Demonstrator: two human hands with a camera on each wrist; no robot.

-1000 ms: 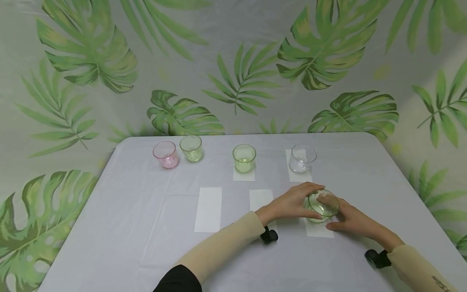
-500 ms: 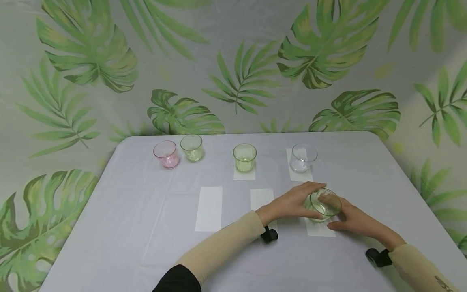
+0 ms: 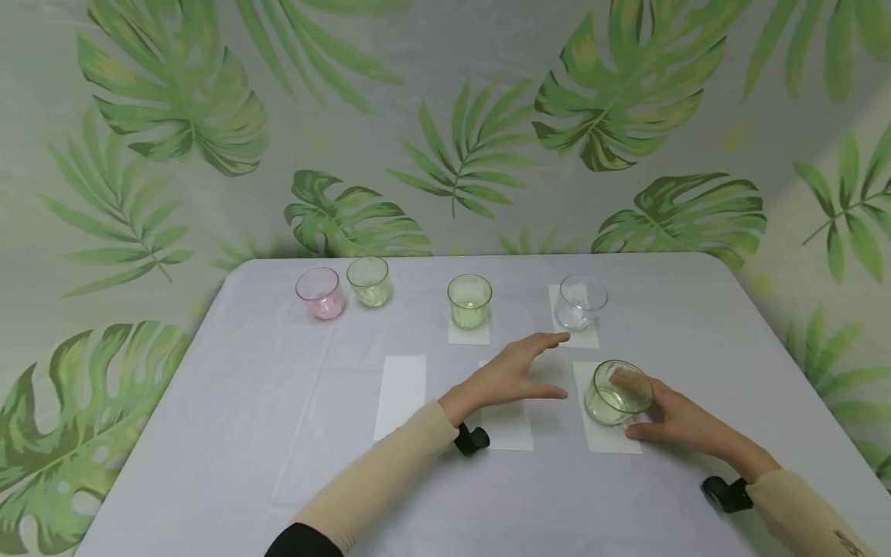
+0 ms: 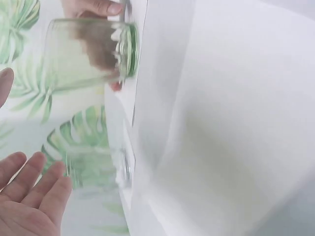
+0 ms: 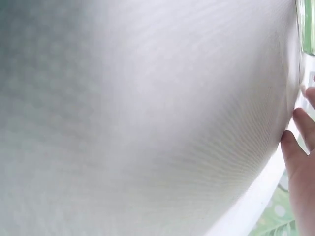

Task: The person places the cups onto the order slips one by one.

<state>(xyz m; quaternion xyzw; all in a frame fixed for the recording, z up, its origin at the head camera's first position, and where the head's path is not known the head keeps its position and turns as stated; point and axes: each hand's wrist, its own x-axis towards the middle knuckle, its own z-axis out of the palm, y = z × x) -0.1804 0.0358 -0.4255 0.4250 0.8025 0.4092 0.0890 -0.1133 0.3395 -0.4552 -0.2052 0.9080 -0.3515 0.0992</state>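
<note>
A green-tinted glass (image 3: 612, 406) stands upright on the front-right white paper strip (image 3: 609, 439). My right hand (image 3: 678, 419) is beside its right side, thumb in front and fingers behind, partly seen through the glass. In the right wrist view its fingers (image 5: 300, 147) are extended near the tablecloth, with a green glass edge (image 5: 308, 24) at the top right. Whether they touch the glass I cannot tell. To the left, my left hand (image 3: 511, 375) hovers over the middle front strip (image 3: 506, 425), thumb and fingers spread, holding nothing. The left wrist view shows its loose fingers (image 4: 49, 189).
Along the back stand a pink glass (image 3: 320, 294), a green glass (image 3: 369, 282), another green glass (image 3: 469, 302) on a strip and a clear glass (image 3: 582, 302) on a strip. A bare paper strip (image 3: 400, 394) lies front left. Leaf-patterned cloth (image 3: 445, 155) hangs behind.
My left hand has come off the front-right green glass and moved left. That glass and my right hand beside it have hardly moved.
</note>
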